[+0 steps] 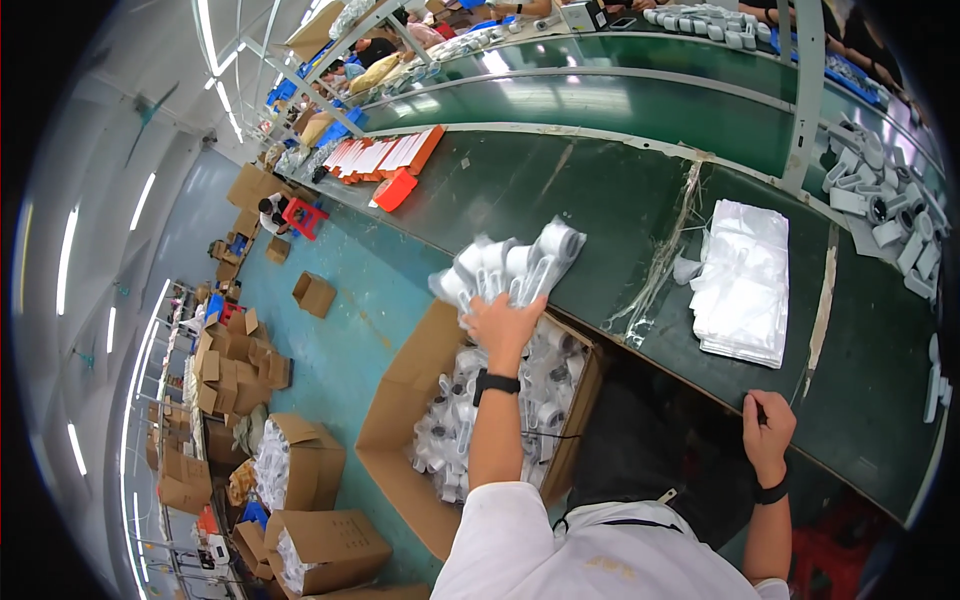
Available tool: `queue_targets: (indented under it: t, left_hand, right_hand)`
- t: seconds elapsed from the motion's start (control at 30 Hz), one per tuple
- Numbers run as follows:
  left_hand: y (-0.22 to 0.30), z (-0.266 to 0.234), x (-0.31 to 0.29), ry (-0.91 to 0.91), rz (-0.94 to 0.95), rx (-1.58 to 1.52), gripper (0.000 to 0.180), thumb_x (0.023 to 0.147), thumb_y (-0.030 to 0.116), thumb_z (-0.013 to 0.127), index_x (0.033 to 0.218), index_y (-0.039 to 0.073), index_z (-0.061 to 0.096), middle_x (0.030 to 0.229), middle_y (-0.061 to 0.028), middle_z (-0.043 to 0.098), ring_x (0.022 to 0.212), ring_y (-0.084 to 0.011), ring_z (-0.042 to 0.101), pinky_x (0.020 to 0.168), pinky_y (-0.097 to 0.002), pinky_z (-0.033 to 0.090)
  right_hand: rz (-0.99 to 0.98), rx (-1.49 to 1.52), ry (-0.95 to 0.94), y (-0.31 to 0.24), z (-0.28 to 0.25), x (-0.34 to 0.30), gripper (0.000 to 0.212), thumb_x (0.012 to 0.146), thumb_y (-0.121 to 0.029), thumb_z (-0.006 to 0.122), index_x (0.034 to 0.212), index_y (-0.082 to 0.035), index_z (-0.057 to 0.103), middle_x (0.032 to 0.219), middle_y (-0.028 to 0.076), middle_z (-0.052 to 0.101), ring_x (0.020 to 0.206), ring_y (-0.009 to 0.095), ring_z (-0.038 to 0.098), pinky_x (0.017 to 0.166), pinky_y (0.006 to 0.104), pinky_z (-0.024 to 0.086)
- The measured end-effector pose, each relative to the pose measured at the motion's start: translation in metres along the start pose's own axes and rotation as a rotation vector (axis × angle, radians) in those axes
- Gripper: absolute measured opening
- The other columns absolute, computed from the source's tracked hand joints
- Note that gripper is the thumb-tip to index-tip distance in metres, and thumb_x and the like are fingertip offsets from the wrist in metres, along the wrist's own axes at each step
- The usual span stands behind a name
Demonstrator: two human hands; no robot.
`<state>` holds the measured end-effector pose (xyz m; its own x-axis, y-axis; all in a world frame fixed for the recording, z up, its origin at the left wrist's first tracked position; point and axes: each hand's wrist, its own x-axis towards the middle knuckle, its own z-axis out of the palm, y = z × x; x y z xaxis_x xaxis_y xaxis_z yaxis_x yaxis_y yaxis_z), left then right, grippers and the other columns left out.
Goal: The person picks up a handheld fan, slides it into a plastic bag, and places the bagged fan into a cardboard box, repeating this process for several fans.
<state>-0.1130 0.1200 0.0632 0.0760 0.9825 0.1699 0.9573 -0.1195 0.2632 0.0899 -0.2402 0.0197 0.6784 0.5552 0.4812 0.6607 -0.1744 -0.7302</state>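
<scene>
Hands are apart: left hand (pixel 503 325) clamped on bagged parts (pixel 515 262), their long axis running eight to two o'clock; right hand (pixel 768 432), farther off at four o'clock, curled, seemingly bare. At six o'clock from the parts lies the open carton (pixel 400 410), nearer the left hand.

- Bundle of pale grey plastic parts (pixel 515 262): several pieces side by side, round ends and looped handles showing through clear film; tilted, upper right end raised; gripped from the near side by left hand (pixel 505 325); seen across bench edge, above the open carton (pixel 395 420); contact with bench cannot be told
- White plastic bags (pixel 743 285): flat, neat stack; lying on green bench (pixel 590 200), beyond right hand (pixel 768 430), apart from it
</scene>
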Motion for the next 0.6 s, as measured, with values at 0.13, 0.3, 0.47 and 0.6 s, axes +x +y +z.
queue_targets:
  t: [0.13,0.3,0.47,0.6]
  left_hand:
    - [-0.058,0.021,-0.023,0.14,-0.103,-0.011,0.072,0.062,0.063,0.073,0.108,0.007,0.07,0.134,-0.0266,0.043,0.122,-0.0507,0.037,0.1,-0.0605,0.032]
    - [-0.157,0.054,-0.05,0.194,-0.306,0.062,0.075,0.062,0.065,0.073,0.111,0.009,0.07,0.133,-0.0281,0.043,0.122,-0.0495,0.038,0.101,-0.0588,0.032]
    - [-0.233,0.097,-0.059,0.018,-0.718,0.131,0.077,0.065,0.069,0.067,0.116,0.012,0.068,0.133,-0.0289,0.043,0.121,-0.0533,0.039,0.103,-0.0598,0.03]
    - [-0.268,0.111,-0.064,-0.111,-0.756,0.251,0.075,0.063,0.07,0.066,0.116,0.016,0.069,0.138,-0.0254,0.039,0.123,-0.0546,0.035,0.102,-0.0608,0.031]
  right_hand:
    - [0.008,-0.019,-0.013,0.0,-0.001,0.0,0.004,0.085,-0.002,0.063,0.086,0.002,0.064,0.073,0.011,0.059,0.059,0.02,0.055,0.056,0.0287,0.042]
    - [0.045,-0.011,-0.009,-0.004,0.005,0.003,0.004,0.082,-0.001,0.065,0.085,0.001,0.064,0.073,0.012,0.061,0.059,0.021,0.056,0.055,0.0298,0.043]
    - [0.063,-0.041,-0.02,-0.002,0.006,0.003,0.003,0.083,-0.001,0.063,0.086,0.002,0.064,0.073,0.011,0.059,0.058,0.019,0.053,0.055,0.029,0.042]
    - [0.055,-0.097,-0.015,0.0,0.01,0.002,0.003,0.084,-0.001,0.063,0.085,0.001,0.063,0.071,0.01,0.056,0.058,0.019,0.051,0.055,0.0294,0.041]
